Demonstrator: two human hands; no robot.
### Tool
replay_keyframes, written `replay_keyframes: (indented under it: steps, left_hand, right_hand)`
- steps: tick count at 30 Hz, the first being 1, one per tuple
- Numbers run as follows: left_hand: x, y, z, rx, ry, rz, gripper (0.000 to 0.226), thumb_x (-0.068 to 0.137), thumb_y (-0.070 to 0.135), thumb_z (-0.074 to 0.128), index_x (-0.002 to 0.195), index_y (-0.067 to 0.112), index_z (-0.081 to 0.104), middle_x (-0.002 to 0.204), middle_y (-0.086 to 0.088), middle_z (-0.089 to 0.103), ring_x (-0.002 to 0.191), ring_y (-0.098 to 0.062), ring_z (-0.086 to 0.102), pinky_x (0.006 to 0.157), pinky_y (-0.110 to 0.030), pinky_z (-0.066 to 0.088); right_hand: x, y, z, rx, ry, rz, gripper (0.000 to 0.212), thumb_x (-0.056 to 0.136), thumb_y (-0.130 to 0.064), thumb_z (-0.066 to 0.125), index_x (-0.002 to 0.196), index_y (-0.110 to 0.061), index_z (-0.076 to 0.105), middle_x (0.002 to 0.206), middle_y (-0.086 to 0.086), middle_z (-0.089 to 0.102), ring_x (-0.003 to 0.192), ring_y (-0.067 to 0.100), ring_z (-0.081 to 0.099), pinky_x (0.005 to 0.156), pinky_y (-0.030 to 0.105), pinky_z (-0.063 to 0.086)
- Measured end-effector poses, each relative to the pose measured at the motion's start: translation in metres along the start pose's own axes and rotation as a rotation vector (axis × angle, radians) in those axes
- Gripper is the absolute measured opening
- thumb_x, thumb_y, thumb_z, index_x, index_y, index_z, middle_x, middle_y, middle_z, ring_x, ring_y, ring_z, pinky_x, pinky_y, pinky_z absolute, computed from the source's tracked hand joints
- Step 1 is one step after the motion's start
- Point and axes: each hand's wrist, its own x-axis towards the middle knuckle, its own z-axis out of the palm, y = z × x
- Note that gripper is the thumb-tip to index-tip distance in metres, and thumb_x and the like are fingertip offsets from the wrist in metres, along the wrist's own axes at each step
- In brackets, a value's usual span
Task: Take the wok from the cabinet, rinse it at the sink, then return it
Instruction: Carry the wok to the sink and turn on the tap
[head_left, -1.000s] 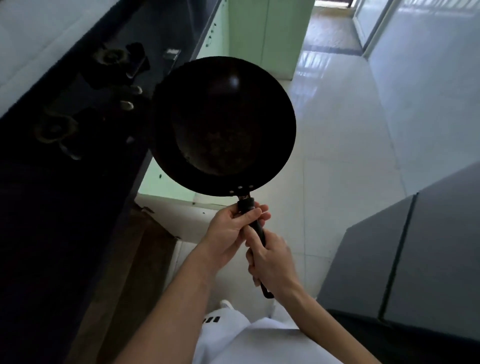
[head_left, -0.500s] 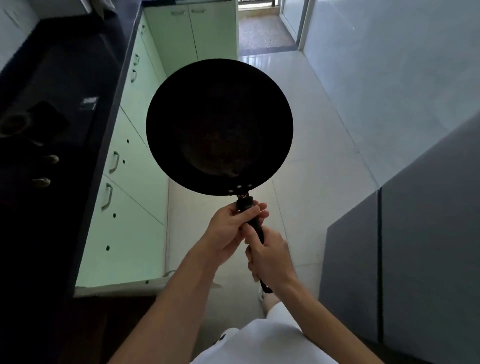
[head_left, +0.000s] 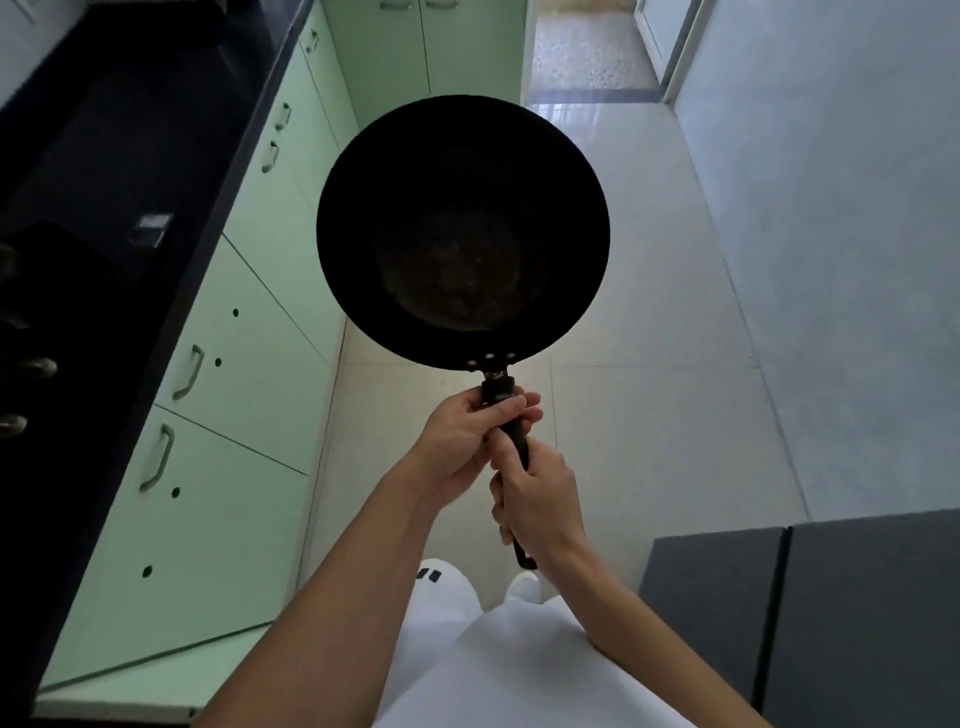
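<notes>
A black round wok (head_left: 462, 234) is held out in front of me over the tiled floor, its inside facing up. Its black handle runs down toward my body. My left hand (head_left: 470, 439) grips the handle close to the bowl. Just below it, my right hand (head_left: 537, 501) grips the lower part of the handle, whose end sticks out under the wrist. Pale green cabinets (head_left: 244, 374) with metal handles line the left side. No sink is visible.
A dark countertop (head_left: 119, 171) with a stove and knobs runs along the left. A grey unit (head_left: 810, 618) stands at the lower right. Light floor tiles (head_left: 649, 364) stretch ahead to a doorway (head_left: 587, 47). A pale wall closes the right side.
The view has swung away from the stove and along the aisle. An open cabinet door low on the left has left the view. Both hands keep the same grip on the wok handle.
</notes>
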Motion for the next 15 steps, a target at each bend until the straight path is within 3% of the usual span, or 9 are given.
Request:
replay_keyframes:
  steps: [5,11,15]
  left_hand:
    - [0.049,0.028,-0.001,-0.027,0.03,0.023,0.017,0.092,0.003,0.06,0.109,-0.001,0.062,0.106,-0.013,0.072,0.094,-0.018,0.071,0.08,-0.024,0.057]
    - [0.124,0.077,-0.013,-0.04,0.05,0.033,0.021,0.092,0.004,0.06,0.112,-0.002,0.061,0.107,-0.013,0.072,0.094,-0.018,0.071,0.08,-0.024,0.057]
    - [0.186,0.13,-0.027,-0.04,0.041,0.03,0.02,0.091,0.005,0.061,0.11,-0.001,0.061,0.107,-0.013,0.072,0.095,-0.019,0.072,0.079,-0.024,0.056]
  right_hand:
    - [0.058,-0.018,-0.001,-0.027,-0.033,0.007,0.041,0.102,-0.032,0.052,0.079,0.002,0.054,0.055,0.006,0.052,0.04,0.016,0.048,0.042,0.035,0.047]
    - [0.146,-0.046,0.01,-0.102,-0.049,0.011,0.043,0.1,-0.037,0.053,0.072,-0.003,0.054,0.052,0.003,0.054,0.042,0.019,0.051,0.048,0.049,0.051]
    - [0.218,-0.079,0.03,-0.068,-0.028,0.04,0.043,0.1,-0.034,0.054,0.077,0.002,0.053,0.053,0.004,0.051,0.04,0.018,0.047,0.042,0.039,0.047]
